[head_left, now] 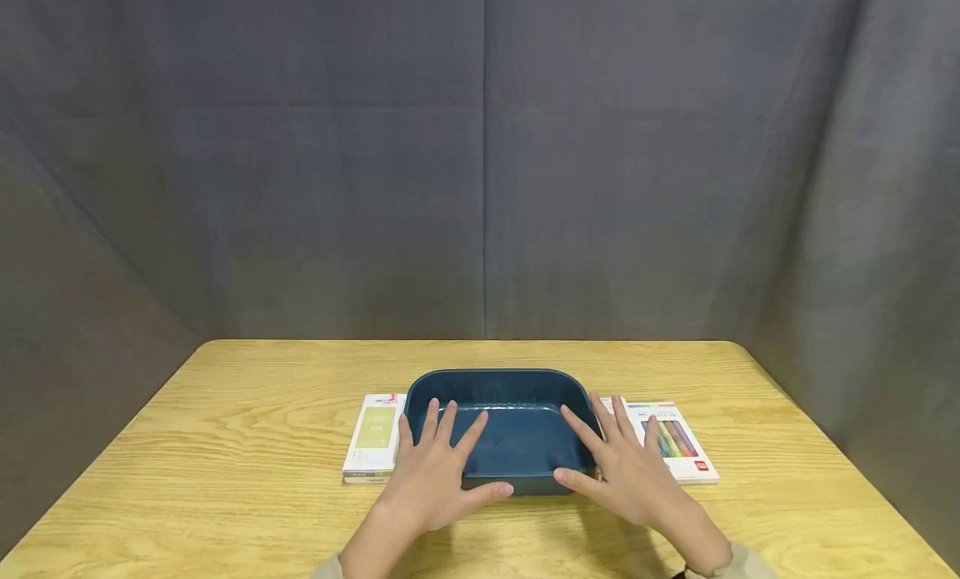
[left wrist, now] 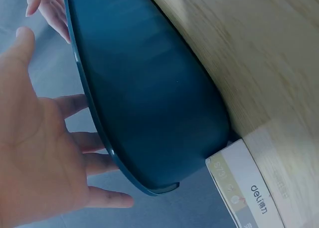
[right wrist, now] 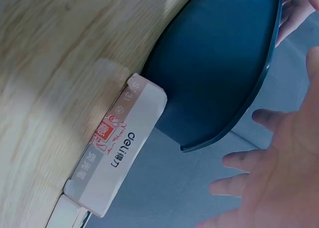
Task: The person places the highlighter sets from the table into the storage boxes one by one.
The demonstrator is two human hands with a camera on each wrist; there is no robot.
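Note:
A dark blue rectangular plastic bin (head_left: 517, 441) stands on the table, its inside bare. My left hand (head_left: 431, 479), fingers straight and spread, hovers over the bin's left front corner. Over the right front corner my right hand (head_left: 630, 475) is spread in the same way. In the wrist views, the left hand (left wrist: 45, 158) and the right hand (right wrist: 279, 173) show open palms around the bin's rim, gripping nothing. Left of the bin lies a white box (head_left: 377, 429) with a yellow-green label. To its right is a white box (head_left: 686, 441) picturing coloured sticks, partly hidden by the right hand.
The wooden table (head_left: 247, 454) has rounded back corners. Grey curtains (head_left: 480, 187) hang behind it and along both sides. In the right wrist view, a "deli" box (right wrist: 119, 143) sits close against the bin, with another white box (right wrist: 65, 213) beside it.

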